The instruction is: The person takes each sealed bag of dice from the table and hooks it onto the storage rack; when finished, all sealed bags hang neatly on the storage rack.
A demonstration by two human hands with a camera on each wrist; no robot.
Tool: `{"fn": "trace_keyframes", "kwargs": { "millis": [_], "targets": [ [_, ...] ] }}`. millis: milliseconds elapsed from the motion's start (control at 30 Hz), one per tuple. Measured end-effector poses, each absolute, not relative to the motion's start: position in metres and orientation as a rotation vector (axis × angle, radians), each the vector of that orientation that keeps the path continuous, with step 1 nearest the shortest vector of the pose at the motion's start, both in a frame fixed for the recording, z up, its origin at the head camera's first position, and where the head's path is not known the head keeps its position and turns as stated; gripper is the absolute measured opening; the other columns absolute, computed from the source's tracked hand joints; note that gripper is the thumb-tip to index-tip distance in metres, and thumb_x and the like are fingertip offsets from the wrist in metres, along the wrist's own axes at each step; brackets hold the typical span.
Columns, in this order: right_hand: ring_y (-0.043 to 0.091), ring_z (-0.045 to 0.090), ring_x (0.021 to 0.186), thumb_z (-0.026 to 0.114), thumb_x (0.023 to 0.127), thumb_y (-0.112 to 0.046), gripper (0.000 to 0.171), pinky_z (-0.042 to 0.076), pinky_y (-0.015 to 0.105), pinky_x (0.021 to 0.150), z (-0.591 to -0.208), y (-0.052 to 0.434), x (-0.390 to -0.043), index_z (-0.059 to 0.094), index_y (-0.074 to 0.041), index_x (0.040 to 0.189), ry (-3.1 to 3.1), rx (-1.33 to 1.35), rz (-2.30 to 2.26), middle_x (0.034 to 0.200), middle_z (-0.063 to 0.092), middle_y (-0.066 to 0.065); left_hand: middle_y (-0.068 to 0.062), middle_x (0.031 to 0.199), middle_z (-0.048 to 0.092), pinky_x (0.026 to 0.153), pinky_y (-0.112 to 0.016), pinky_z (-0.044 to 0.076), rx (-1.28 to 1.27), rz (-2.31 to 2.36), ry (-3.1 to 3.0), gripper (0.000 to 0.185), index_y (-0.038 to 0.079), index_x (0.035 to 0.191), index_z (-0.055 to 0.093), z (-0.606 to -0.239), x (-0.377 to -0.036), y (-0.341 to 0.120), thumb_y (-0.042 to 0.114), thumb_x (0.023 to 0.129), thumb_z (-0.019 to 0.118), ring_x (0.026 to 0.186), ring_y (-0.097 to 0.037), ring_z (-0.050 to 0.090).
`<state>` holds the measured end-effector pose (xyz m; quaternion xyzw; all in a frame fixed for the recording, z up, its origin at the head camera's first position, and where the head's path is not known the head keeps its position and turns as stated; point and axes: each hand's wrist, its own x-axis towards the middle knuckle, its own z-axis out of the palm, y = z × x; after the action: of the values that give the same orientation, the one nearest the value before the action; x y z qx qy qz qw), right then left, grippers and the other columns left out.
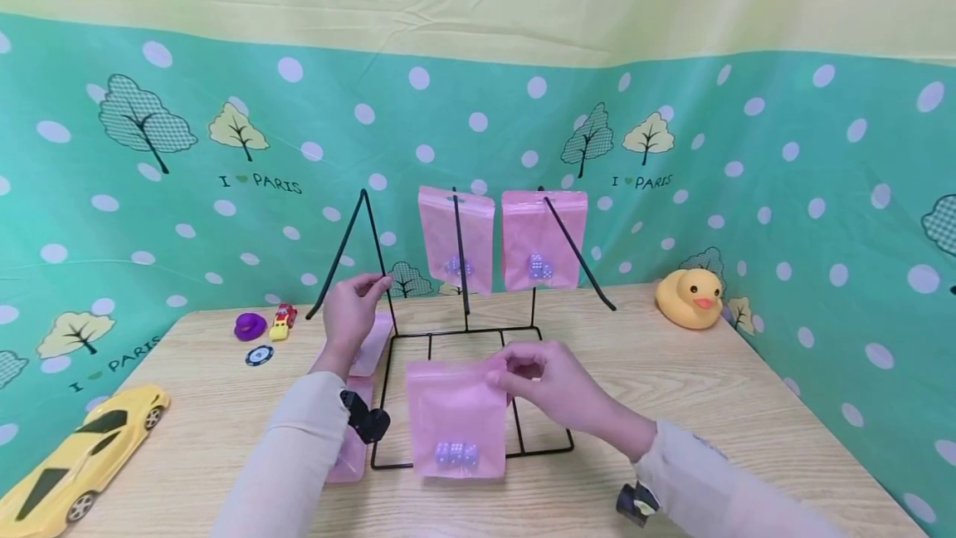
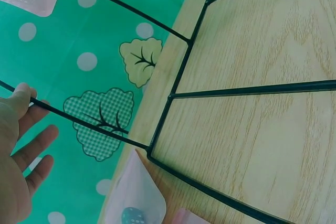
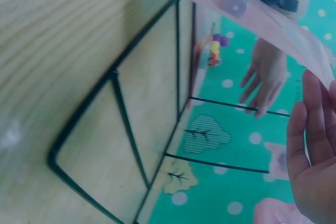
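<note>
A black wire display rack (image 1: 465,330) with three slanting arms stands on the table. My left hand (image 1: 349,314) pinches its left upright (image 2: 89,123) between thumb and fingertips; the other fingers are spread loosely. My right hand (image 1: 553,384) pinches a pink zip bag (image 1: 457,413) by its upper right corner, over the rack's base. Several purple dice (image 1: 456,455) show at the bottom of that bag. One similar bag (image 1: 459,231) hangs on the middle arm and another bag (image 1: 543,231) on the right arm. The left arm (image 1: 336,257) carries no bag.
More pink bags (image 1: 349,455) lie left of the rack, partly behind my left forearm. Farther left are a purple toy (image 1: 250,325), a small red-and-yellow car (image 1: 282,322), a round chip (image 1: 259,355) and a big yellow car (image 1: 82,459). A rubber duck (image 1: 689,299) sits back right.
</note>
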<state>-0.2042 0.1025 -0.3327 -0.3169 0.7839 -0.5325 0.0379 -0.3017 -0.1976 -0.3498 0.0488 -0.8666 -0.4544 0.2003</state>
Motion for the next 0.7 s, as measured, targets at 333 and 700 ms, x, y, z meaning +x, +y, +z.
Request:
{"fn": "trace_keyframes", "kwargs": {
  "millis": [333,700],
  "targets": [
    [0.014,0.063,0.071,0.07,0.097,-0.012,0.011,0.055,0.029,0.066,-0.309,0.109,-0.196,0.077,-0.005,0.103,2.466,-1.028,-1.854,0.082,0.07,0.002,-0.018,0.114,0.073,0.093,-0.048,0.05,0.132,-1.261,-2.414,0.031,0.002,0.12,0.074,-0.349,-0.301,-0.197,0.026,0.102,0.065,0.11,-0.033,0.066],
    [0.013,0.061,0.067,0.069,0.096,-0.004,0.008,0.054,0.028,0.061,-0.293,0.107,-0.182,0.075,-0.001,0.1,2.419,-1.233,-2.026,0.081,0.071,0.002,-0.017,0.116,0.073,0.094,-0.048,0.05,0.138,-1.274,-2.428,0.033,0.004,0.122,0.073,-0.35,-0.302,-0.198,0.029,0.103,0.064,0.111,-0.032,0.066]
  ]
}}
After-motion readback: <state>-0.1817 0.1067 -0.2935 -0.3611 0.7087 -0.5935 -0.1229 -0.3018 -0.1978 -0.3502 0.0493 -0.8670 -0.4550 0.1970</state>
